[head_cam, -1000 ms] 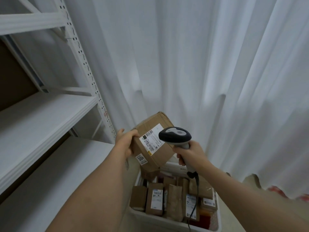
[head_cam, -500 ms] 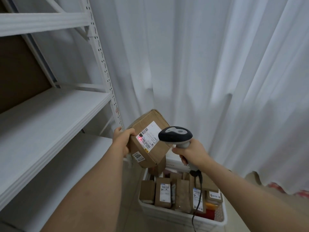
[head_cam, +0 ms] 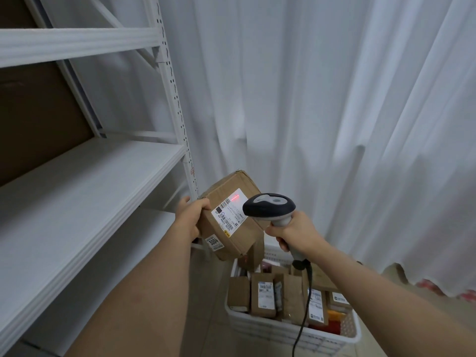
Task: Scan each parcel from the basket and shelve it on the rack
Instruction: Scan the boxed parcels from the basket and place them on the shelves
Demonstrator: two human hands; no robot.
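box: i saw the left hand (head_cam: 189, 220) gripping a cardboard box (head_cam: 233, 217) by its left edge, thumb curled over the top corner, fingers hidden behind it. the box was tilted, label (head_cam: 230, 211) face up toward me, held in the air above the basket (head_cam: 291, 331) and just beside the rack (head_cam: 85, 186) post.
scanner: the right hand (head_cam: 293, 234) was wrapped tight round the handle of the scanner (head_cam: 269, 207), whose dark head sat just right of the label, overlapping the box's right edge in my view. its cable (head_cam: 306, 302) hung down across the basket.
red light: a red patch lay on the upper part of the label, near the barcode.
basket: white, on the floor, below and to the right of the box, packed with small brown parcels (head_cam: 262, 295) standing on end.
rack: white shelves to the left; the box was not on any of them.
change: half a second before, the red spot had sat at the label's left end; it had since moved up to the label's upper end. both grips had stayed as they were, and the view had swung so more of the rack showed.
backdrop: white curtain (head_cam: 334, 99) behind everything.
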